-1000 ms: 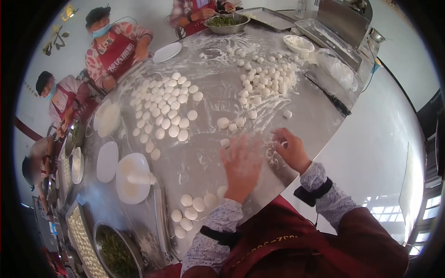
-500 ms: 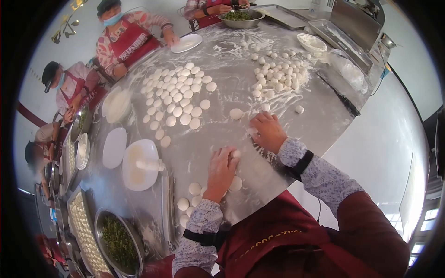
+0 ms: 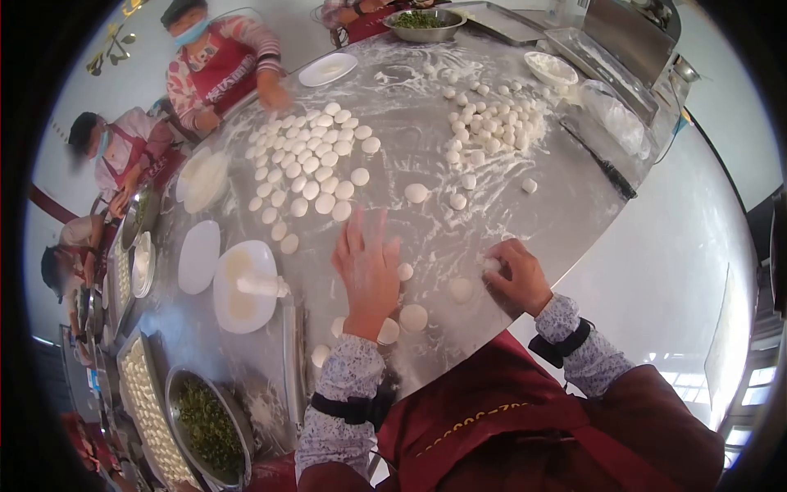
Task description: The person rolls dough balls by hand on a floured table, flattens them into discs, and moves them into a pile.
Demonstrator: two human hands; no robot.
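My left hand is over the steel table with its fingers stretched out, slightly smeared by motion. A small dough ball lies right beside it. To the right, my right hand has its fingers curled, with a white dough piece at the fingertips. Between the hands is a flattened dough round. Nearer to me sits another dough round, and more rounds are partly hidden by my left wrist. Farther off are a cluster of flattened rounds and a floury heap of dough balls.
A knife with a dark handle lies at the right edge. On the left are a white plate, a metal bar, a bowl of chopped greens and a filled tray. Several people in aprons sit around the table.
My left hand has moved forward and its fingers have straightened. My right hand has come back toward me and to the right, with dough at its fingertips. A co-worker's hand has left the far plate.
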